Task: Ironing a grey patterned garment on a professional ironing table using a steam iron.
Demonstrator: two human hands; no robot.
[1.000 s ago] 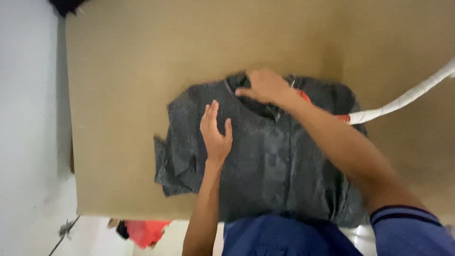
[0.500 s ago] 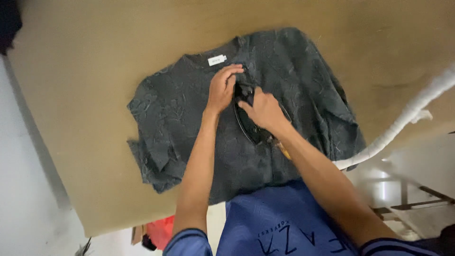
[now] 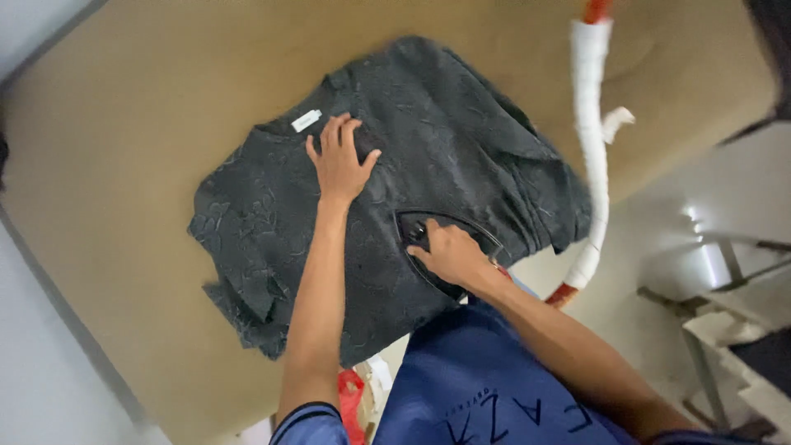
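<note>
A dark grey patterned shirt (image 3: 461,140) lies spread flat on a tan padded table (image 3: 148,140), with a small white tag (image 3: 306,120) at its collar. My left hand (image 3: 339,161) presses flat on the shirt just below the collar, fingers spread. My right hand (image 3: 449,254) grips the handle of a black iron (image 3: 420,235) that rests on the shirt near the table's near edge.
A white wrapped hose (image 3: 592,140) with red ends runs down the right side of the table. A metal-framed stand (image 3: 725,330) sits at the lower right. Something red (image 3: 350,395) lies under the table edge by my blue garment.
My right hand and the iron have slid down the shirt toward me. My left hand has shifted up near the collar and flattened. The view has swung, showing more of the hose.
</note>
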